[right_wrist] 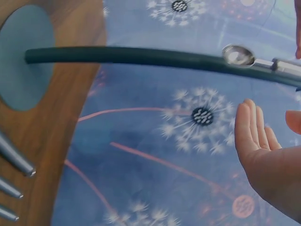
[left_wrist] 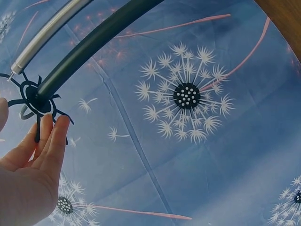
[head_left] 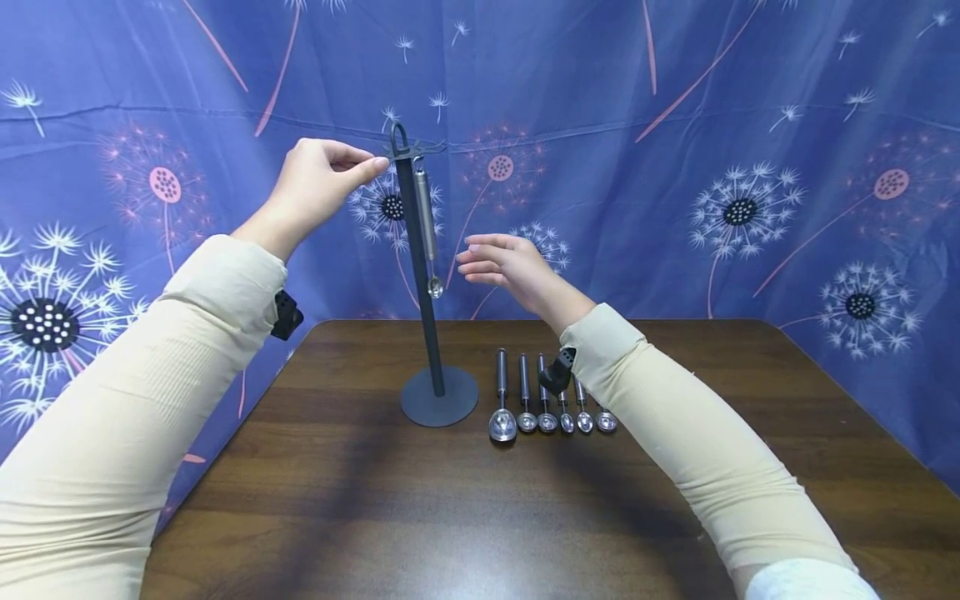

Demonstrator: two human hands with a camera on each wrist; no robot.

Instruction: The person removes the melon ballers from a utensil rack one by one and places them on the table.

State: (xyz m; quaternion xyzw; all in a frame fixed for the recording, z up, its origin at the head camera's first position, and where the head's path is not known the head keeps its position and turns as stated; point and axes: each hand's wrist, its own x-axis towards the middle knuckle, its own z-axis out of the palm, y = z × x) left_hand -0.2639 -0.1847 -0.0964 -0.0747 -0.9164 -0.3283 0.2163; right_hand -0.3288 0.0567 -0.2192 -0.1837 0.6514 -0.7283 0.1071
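Observation:
A dark utensil stand [head_left: 425,275] with a round base rises from the table, its top a ring of hooks [left_wrist: 35,96]. My left hand [head_left: 318,179] is at that ring, thumb and fingertips pinching at its hooks. From one hook hangs a steel measuring spoon [head_left: 426,217], handle up and small bowl [right_wrist: 239,55] down. My right hand [head_left: 513,267] is held in the air to the right of the hanging spoon, fingers straight, apart from it and holding nothing.
Several steel measuring spoons [head_left: 502,425] lie in a row on the wooden table [head_left: 337,500], right of the stand's base [head_left: 439,408]. My right forearm partly covers the row. A blue dandelion-print cloth [head_left: 600,167] hangs behind the table.

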